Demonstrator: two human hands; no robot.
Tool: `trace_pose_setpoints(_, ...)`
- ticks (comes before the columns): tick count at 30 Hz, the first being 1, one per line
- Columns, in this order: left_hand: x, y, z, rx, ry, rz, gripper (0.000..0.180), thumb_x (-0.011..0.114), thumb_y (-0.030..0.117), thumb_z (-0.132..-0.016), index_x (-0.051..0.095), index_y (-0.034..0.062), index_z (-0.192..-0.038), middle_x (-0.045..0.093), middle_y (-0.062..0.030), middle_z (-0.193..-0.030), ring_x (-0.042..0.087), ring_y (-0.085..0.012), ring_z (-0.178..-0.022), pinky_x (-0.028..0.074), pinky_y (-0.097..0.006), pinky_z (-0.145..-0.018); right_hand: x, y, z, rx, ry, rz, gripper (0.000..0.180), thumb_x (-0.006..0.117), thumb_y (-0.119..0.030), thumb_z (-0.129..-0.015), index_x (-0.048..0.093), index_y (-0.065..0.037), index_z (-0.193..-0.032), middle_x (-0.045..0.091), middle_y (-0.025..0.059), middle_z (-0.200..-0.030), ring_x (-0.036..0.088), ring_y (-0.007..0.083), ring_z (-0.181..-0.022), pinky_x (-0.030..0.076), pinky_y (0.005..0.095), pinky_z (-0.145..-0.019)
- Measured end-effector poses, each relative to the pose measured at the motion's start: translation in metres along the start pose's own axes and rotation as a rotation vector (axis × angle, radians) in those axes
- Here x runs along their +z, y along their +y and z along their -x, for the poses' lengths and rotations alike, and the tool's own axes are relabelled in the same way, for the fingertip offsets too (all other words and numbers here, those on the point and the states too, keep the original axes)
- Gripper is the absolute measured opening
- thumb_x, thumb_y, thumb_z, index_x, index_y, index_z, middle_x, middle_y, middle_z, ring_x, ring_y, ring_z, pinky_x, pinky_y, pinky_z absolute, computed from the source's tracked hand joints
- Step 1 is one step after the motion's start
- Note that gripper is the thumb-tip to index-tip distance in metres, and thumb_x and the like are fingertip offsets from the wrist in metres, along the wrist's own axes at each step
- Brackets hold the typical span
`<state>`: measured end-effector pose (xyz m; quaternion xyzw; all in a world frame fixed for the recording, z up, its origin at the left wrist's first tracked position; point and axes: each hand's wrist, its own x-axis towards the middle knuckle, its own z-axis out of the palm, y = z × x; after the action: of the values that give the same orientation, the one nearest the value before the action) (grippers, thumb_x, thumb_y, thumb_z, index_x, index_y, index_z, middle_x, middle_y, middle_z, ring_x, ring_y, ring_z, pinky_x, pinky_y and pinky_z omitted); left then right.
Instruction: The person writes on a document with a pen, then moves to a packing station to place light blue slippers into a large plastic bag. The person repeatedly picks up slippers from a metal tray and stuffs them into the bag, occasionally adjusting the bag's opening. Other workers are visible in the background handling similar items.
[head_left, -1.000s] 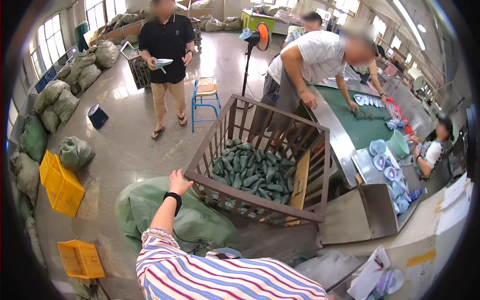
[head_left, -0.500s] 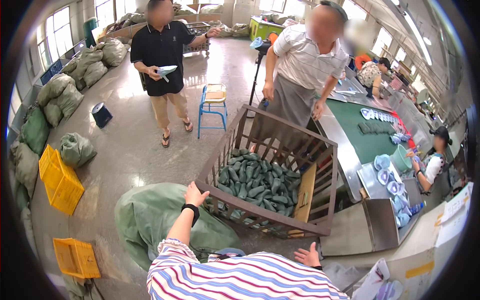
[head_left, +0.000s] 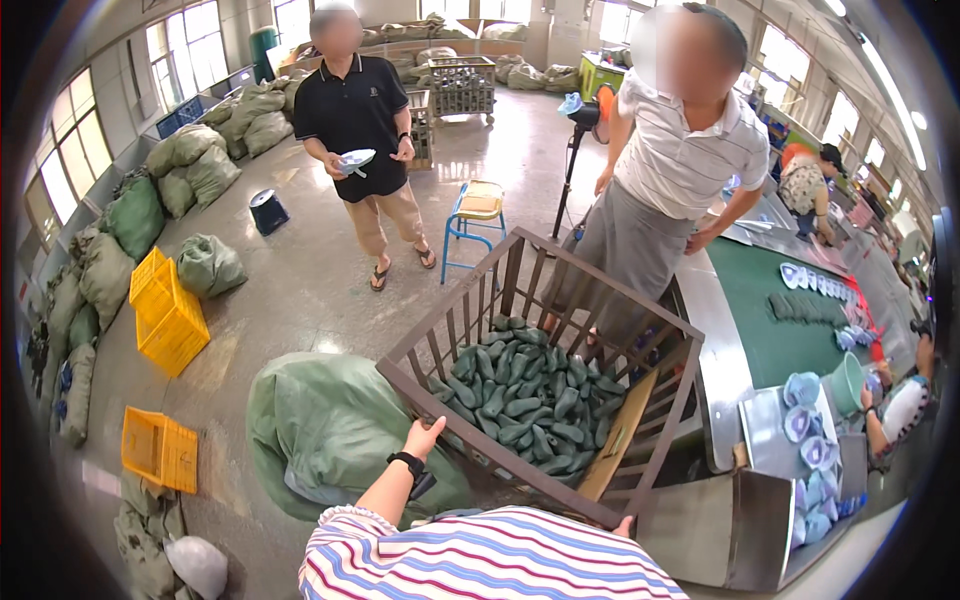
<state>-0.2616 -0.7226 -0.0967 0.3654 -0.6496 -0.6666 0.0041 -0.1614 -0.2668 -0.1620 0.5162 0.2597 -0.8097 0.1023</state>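
A brown slatted metal crate (head_left: 402, 372) stands right in front of me, with a heap of dark green shoe lasts (head_left: 530, 400) inside. A wooden board (head_left: 622, 425) leans against its right inner side. My left hand (head_left: 425, 437) is closed on the near rail, left of its middle. At the near right corner, my right hand (head_left: 625, 526) grips the crate; just its thumb area shows, and my striped sleeve hides the rest. Against the crate's left side rests a big green sack (head_left: 310, 430), below my left forearm.
A person in a white shirt (head_left: 680, 150) stands behind the crate; another in black (head_left: 355, 120) holds a light-blue shoe part. A blue stool (head_left: 475, 220) stands between them. Yellow baskets (head_left: 160, 450) and sacks line the left. A green-topped workbench (head_left: 750, 320) borders the right.
My right hand, spread in the air before, is now at the crate's near right corner. My left hand has shifted rightward along the rail. The person in black has lowered a raised arm.
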Motion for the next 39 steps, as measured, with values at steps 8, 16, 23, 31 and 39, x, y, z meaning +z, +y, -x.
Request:
trace_pose_setpoints(8, 0.024, -0.009, 0.004, -0.088, -0.136, 0.061, 0.023, 0.062, 0.029, -0.08, 0.055, 0.0091, -0.087, 0.053, 0.0006, -0.073, 0.046, -0.0107, -0.062, 0.032, -0.026, -0.05, 0.024, -0.034, 0.037, 0.33, -0.039, 0.097, 0.078, 0.042, -0.066, -0.078, 0.041, 0.002, -0.116, 0.052, 0.0162, -0.103, 0.052, 0.0302, -0.086, 0.044, 0.043, -0.08)
trace_pose_setpoints(16, 0.024, -0.01, 0.0, -0.211, -0.073, 0.033, 0.027, 0.065, 0.02, -0.078, 0.058, 0.0024, -0.097, 0.059, -0.0022, -0.082, 0.05, -0.0124, -0.069, 0.035, -0.026, -0.056, -0.037, -0.059, 0.012, 0.03, -0.029, 0.485, 0.075, 0.045, -0.062, -0.079, 0.038, 0.0, -0.12, 0.051, 0.0138, -0.105, 0.051, 0.0253, -0.082, 0.044, 0.0409, -0.075)
trace_pose_setpoints(23, 0.032, 0.019, 0.014, -0.191, -0.063, -0.043, 0.029, 0.067, 0.014, -0.077, 0.057, -0.0031, -0.098, 0.06, -0.0058, -0.086, 0.052, -0.0157, -0.07, 0.042, -0.03, -0.066, 0.002, -0.084, 0.025, -0.603, 0.062, 0.884, 0.064, 0.045, -0.05, -0.086, 0.033, -0.004, -0.129, 0.05, 0.0112, -0.111, 0.05, 0.0211, -0.078, 0.043, 0.0343, -0.073)
trace_pose_setpoints(31, 0.026, 0.011, 0.01, -0.219, -0.087, -0.055, 0.058, 0.069, 0.023, -0.076, 0.04, -0.003, -0.12, 0.057, -0.0092, -0.1, 0.054, -0.0188, -0.086, 0.039, -0.036, -0.072, 0.051, -0.101, 0.017, -0.761, -0.12, 1.282, 0.037, 0.046, -0.012, -0.086, 0.045, 0.003, -0.119, 0.057, 0.0179, -0.104, 0.054, 0.0232, -0.095, 0.04, 0.0309, -0.083)
trace_pose_setpoints(39, 0.024, 0.003, -0.002, -0.19, -0.072, -0.077, 0.058, 0.074, 0.016, -0.07, 0.044, -0.0064, -0.114, 0.054, -0.0139, -0.108, 0.051, -0.0238, -0.099, 0.041, -0.035, -0.083, 0.083, -0.125, -0.011, -1.052, 0.053, 1.44, 0.071, 0.059, -0.022, -0.08, 0.02, 0.004, -0.133, 0.05, 0.0268, -0.114, 0.051, 0.0345, -0.105, 0.039, 0.035, -0.089)
